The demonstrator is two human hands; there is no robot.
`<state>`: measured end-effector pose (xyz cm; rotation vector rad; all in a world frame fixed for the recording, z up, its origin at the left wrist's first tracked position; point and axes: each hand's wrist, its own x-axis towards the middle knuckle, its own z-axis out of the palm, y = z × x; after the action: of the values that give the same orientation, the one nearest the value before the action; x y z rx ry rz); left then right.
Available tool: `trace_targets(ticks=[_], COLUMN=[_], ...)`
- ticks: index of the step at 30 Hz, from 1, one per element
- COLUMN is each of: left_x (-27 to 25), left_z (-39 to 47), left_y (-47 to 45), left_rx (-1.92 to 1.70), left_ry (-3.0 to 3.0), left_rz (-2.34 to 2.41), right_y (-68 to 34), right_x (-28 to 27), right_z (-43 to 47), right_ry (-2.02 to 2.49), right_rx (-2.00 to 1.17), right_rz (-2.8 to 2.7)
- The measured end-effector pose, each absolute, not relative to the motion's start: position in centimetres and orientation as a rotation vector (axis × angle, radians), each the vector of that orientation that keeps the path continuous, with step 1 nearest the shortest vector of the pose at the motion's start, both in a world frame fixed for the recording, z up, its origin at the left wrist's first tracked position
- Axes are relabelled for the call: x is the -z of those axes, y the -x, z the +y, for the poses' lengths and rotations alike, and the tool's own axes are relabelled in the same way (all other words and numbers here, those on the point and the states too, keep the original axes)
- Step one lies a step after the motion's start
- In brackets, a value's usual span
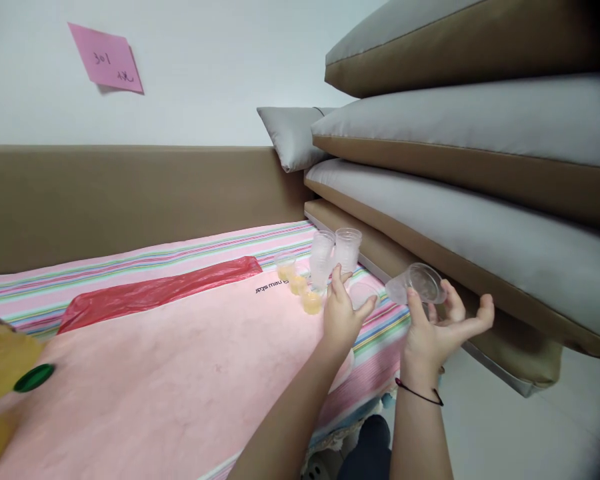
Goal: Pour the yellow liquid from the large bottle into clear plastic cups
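Note:
My right hand pinches a clear plastic cup by its side. The cup is tilted, its round mouth facing right, and it is held off the bed. My left hand has its thumb and forefinger spread apart. A faint clear round piece shows between those fingers; whether they touch it I cannot tell. Just behind stand two stacks of clear plastic cups, a left stack and a right stack. Beside them, small clear cups with yellow contents sit on the pink mat.
A crumpled red plastic bag lies along the mat's far edge, on a striped sheet. At left is a yellow object with a green round piece. Stacked grey-brown cushions rise close on the right. A pink note hangs on the wall.

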<state>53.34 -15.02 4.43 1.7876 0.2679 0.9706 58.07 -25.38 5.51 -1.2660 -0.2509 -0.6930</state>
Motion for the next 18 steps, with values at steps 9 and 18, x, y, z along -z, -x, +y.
trace_targets(ticks=[9, 18], left_x=[-5.5, -2.4], left_z=[-12.0, -6.5], left_y=[-40.7, -24.2], left_rx=[-0.973, -0.949], left_ry=[-1.744, -1.86], left_rz=[0.381, 0.8], right_y=[-55.2, -47.9], right_x=[-6.5, -5.2], right_z=[-22.9, -17.2], right_ry=[1.203, 1.091], right_rx=[0.483, -0.125], right_rz=[-0.421, -0.745])
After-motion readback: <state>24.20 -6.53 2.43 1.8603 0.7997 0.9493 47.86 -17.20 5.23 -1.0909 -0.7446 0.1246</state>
